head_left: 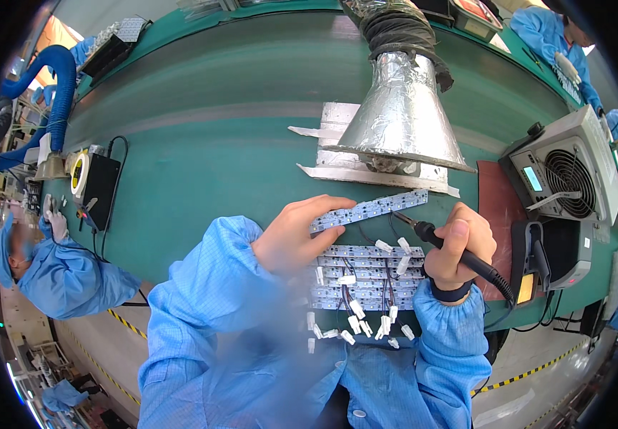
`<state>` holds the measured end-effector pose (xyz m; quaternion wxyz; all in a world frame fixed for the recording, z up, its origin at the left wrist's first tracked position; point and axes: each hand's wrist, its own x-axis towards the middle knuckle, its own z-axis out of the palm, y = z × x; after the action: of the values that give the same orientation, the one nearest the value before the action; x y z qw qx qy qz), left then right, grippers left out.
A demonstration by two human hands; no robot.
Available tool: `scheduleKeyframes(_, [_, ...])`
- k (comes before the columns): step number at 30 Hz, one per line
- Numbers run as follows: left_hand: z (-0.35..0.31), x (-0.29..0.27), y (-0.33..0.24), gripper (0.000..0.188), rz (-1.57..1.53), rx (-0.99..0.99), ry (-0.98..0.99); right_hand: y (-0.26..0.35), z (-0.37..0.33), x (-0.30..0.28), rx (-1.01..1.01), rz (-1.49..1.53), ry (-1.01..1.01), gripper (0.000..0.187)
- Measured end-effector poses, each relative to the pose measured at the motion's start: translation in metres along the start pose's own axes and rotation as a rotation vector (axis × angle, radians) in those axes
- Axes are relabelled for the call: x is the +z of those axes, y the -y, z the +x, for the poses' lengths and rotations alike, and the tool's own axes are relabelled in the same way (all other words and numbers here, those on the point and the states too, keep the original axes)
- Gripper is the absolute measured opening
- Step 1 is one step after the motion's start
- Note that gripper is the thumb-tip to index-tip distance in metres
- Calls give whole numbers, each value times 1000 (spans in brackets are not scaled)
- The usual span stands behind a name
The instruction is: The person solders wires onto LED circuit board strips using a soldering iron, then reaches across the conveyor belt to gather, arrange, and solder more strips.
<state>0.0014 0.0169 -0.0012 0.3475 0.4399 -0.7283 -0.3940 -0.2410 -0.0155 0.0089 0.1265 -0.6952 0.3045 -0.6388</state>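
The left hand pinches a thin light strip by its left end, with the thumb on the lower side and the fingers on the upper side. The strip is held at a slant, its right end higher, near the middle of the green table. The right hand is closed around the black handle of a soldering iron. The iron's tip points up and left, right by the strip's lower edge, but I cannot tell if it touches. More strips lie in flat rows just below, close to the person's body. Dark wires with little white plugs lie over them, and some plugs hang past the near side. Above the held strip stands a big silver hood, shaped like a funnel, with a white board beside and behind it. To the right, a red mat lies near a box with a round fan. At the far left, another person in blue clothes works at the table.
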Motion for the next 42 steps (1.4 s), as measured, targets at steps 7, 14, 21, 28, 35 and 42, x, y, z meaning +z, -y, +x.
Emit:
scheduleKeyframes(7, [-1,-1,0,35,-2,1,-16,-2,5,-11,9,47,-111,39])
scheduleKeyframes(14, [1,-14,-6,33,-42,-194,-22,-11,12,-27,134,9,-300,41])
scheduleKeyframes(21, [4,-21,-4,30,-55,-299,-13,-13,7,-28,149,-9,-214,39])
scheduleKeyframes(28, [4,-22,-4,31,-34,-237,15,-15,8,-26,196,-46,-226,39])
scheduleKeyframes(35, [3,-20,-5,30,27,-209,20,-14,6,-22,244,-64,-170,38])
scheduleKeyframes(42, [4,-20,-5,30,-29,-259,20,-15,6,-23,236,-102,-122,40])
